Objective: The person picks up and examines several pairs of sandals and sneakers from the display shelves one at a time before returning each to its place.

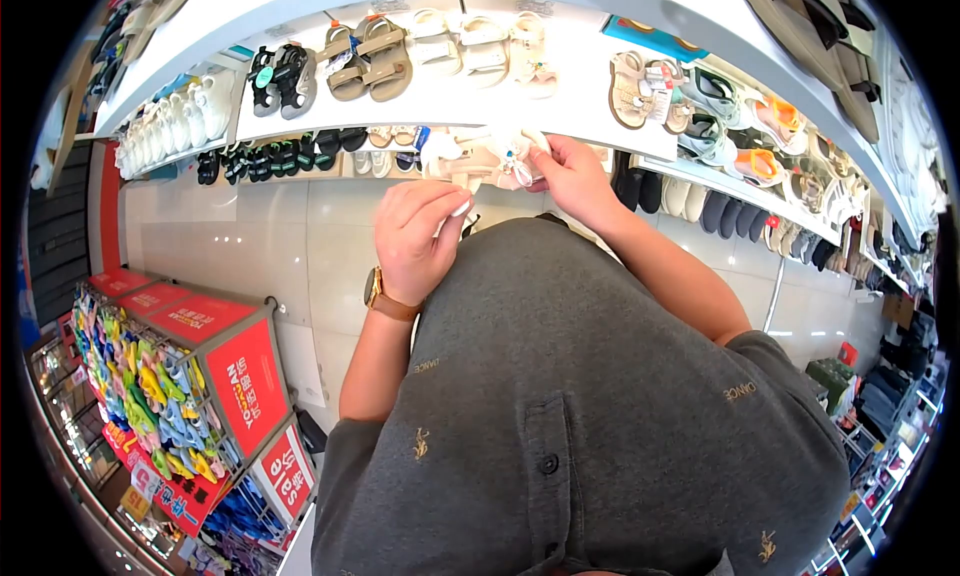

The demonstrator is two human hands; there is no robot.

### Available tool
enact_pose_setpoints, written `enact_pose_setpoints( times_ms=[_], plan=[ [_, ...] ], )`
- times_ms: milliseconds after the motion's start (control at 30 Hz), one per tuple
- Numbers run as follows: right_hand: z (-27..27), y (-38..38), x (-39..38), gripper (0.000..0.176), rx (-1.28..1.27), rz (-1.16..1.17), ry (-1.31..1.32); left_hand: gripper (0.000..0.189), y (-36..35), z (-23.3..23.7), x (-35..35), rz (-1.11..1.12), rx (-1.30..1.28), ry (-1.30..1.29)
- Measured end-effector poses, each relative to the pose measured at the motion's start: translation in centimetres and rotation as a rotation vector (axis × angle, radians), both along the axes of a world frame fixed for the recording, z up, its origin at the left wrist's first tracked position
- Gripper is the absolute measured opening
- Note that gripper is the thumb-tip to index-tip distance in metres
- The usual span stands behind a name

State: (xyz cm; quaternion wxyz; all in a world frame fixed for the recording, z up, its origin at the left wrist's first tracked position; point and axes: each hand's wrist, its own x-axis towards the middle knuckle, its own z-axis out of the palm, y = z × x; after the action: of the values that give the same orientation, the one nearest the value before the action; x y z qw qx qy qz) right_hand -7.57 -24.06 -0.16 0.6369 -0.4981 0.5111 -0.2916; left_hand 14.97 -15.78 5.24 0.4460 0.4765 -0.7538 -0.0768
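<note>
A pale cream-pink sandal with straps and a small bow-like ornament is held up in front of the lower shelf. My right hand is closed around its right end, thumb on top near the ornament. At the left end, my left hand has its fingers curled into a pinch beside a hanging cream strap. A small white bit shows at those fingertips, too small to name. A watch with a brown band is on my left wrist.
Light sandals, brown sandals and black sandals stand on the white shelf ahead. More shoes line the right shelves. A rack of colourful footwear with a red sign stands at lower left on the tiled floor.
</note>
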Motion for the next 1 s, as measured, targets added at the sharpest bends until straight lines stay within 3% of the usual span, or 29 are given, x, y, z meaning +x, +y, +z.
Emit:
enact_pose_setpoints(
  times_ms=[100, 267, 567, 667, 767, 900, 1000],
  plan=[
    [-0.3, -0.5, -0.6, 0.028, -0.067, 0.082, 0.032, 0.017, 0.1, -0.8, -0.2, 0.118, 0.093, 0.234],
    [0.6, -0.8, -0.5, 0.029, -0.131, 0.149, 0.020, 0.030, -0.9, -2.0, 0.7, 0.170, 0.465, 0.718],
    [0.3, -1.8, -0.8, 0.029, -0.188, 0.143, -0.026, 0.033, -1.8, -4.3, 1.6, 0.085, 0.474, 0.341],
    [0.3, -2.8, -1.0, 0.031, -0.148, 0.137, -0.053, 0.035, -1.5, -4.4, 2.0, -0.080, 0.586, 0.522],
    [2.0, -3.7, -0.7, 0.033, -0.079, 0.134, -0.056, 0.038, -1.0, -3.0, 1.5, -0.202, 0.857, 0.742],
    [3.1, -4.3, 0.2, 0.037, 0.079, 0.165, -0.155, 0.038, -0.9, -3.6, 0.7, -0.149, 0.952, 0.816],
    [1.6, -4.8, 0.5, 0.043, 0.230, 0.215, -0.332, 0.038, -0.1, -4.5, 0.2, -0.071, 0.999, 1.090]
  ],
)
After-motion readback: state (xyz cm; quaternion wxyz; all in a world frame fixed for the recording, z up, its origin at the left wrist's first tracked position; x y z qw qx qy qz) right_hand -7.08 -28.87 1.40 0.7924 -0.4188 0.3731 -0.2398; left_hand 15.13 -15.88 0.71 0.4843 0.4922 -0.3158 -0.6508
